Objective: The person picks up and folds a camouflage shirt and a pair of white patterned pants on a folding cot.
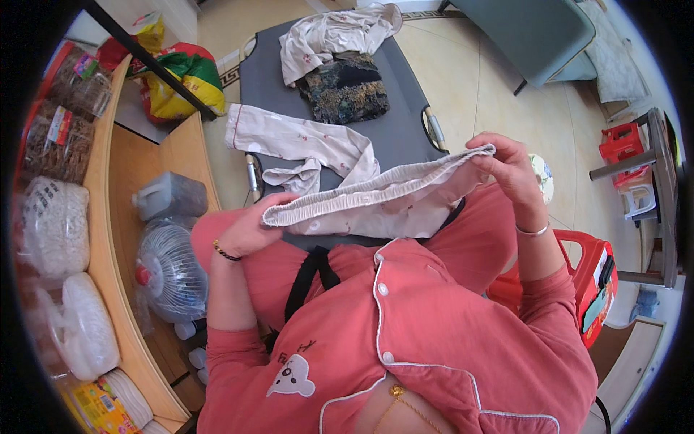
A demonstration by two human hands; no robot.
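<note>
A pair of pale patterned trousers (325, 142) with a gathered elastic waistband is stretched out before me. My left hand (246, 223) grips one end of the waistband at the left, just above my knee. At the right, my right hand (504, 163) pinches the other end between thumb and fingers, held higher. The trouser legs lie folded over on the grey folding cot (404, 108), one cuff reaching its left edge. Farther up the cot are a dark patterned folded cloth (347, 89) and a crumpled pale garment (331, 32) with small red prints.
Wooden shelving (103, 217) with bagged goods runs along the left, holding a plastic jug (173, 195) and a wrapped fan (173, 271). A red plastic chair (588, 260) stands close at my right. A teal chair (531, 38) is at the upper right.
</note>
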